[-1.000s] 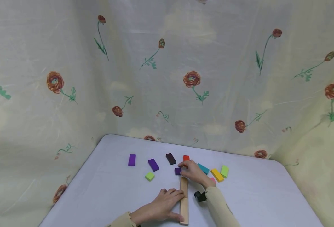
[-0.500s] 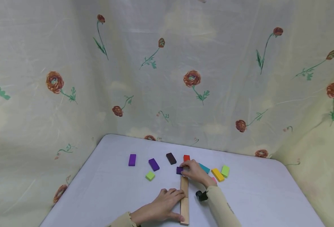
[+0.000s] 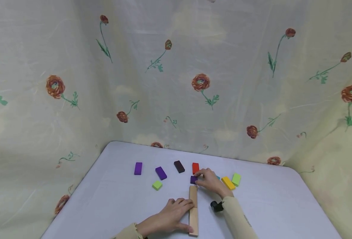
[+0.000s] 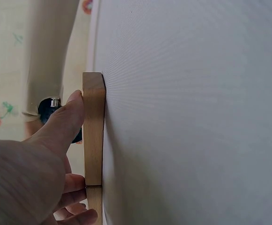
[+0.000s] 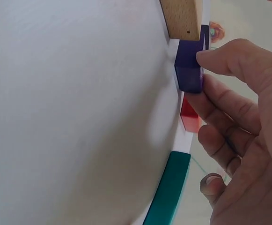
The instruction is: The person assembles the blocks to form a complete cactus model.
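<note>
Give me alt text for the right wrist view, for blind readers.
A right hand pinches a purple block at a white tabletop. A wooden block appears above it in frame, a red block and a teal block below.

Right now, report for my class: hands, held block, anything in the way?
Left hand touching both wooden blocks. Right hand pinching dark purple block. Red block just beyond, no apparent obstruction.

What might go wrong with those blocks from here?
The left hand touches two wooden blocks lined up end to end; an uneven push might knock them out of line. The right hand pinches a dark purple block between thumb and fingertips, so it could slip or twist. The red block lies close beyond that hand and might get nudged.
</note>
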A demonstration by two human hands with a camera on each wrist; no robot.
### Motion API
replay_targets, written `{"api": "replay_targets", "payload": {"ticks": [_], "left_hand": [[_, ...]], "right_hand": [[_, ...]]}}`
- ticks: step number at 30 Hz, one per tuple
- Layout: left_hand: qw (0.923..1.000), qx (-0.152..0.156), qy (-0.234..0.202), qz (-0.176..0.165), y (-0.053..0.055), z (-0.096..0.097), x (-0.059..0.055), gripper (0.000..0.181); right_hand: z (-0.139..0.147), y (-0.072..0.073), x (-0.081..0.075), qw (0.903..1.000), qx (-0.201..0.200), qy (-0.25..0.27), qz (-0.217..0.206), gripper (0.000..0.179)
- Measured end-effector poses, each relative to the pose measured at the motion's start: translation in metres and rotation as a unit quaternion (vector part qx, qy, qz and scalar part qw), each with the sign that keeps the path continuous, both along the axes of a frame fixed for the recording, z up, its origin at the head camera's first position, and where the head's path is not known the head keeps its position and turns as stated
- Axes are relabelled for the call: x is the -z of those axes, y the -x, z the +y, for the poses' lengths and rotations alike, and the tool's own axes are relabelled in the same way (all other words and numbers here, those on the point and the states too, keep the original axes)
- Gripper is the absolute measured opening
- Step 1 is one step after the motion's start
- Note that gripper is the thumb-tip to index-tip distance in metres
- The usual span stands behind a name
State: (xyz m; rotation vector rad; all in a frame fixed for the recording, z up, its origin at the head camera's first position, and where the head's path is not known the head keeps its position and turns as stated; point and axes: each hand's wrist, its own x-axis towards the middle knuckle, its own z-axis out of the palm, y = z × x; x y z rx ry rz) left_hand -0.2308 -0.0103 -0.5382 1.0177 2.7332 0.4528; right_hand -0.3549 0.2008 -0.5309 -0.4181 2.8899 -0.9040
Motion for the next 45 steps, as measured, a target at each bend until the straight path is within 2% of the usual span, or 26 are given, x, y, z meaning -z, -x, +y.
{"api": "replay_targets", "payload": {"ticks": [6, 18, 24, 45], "left_hand": [[0.9999, -0.009, 0.006, -0.010, 0.0005, 0.0003, -0.0003, 0.086], [1.0000, 0.003, -0.002, -0.003, -0.0002, -0.0005, 0.0004, 0.086], [1.0000, 0.004, -0.005, 0.005, -0.0012, -0.0010, -0.0016, 0.085], [1.0000, 0.000, -0.006, -0.006, -0.0013, 0.0003, -0.0020, 0.084]], "right_hand": [[0.0026, -0.0018, 0.0007, 0.9998, 0.009, 0.002, -0.016, 0.022], [0.0028, -0.0040, 0.0020, 0.9997, 0.010, -0.003, -0.024, 0.021], [0.0035, -0.0052, 0.0041, 0.9998, 0.010, -0.003, -0.019, 0.018], [0.0019, -0.0090, 0.0048, 0.9999, -0.011, 0.001, -0.013, 0.016]]}}
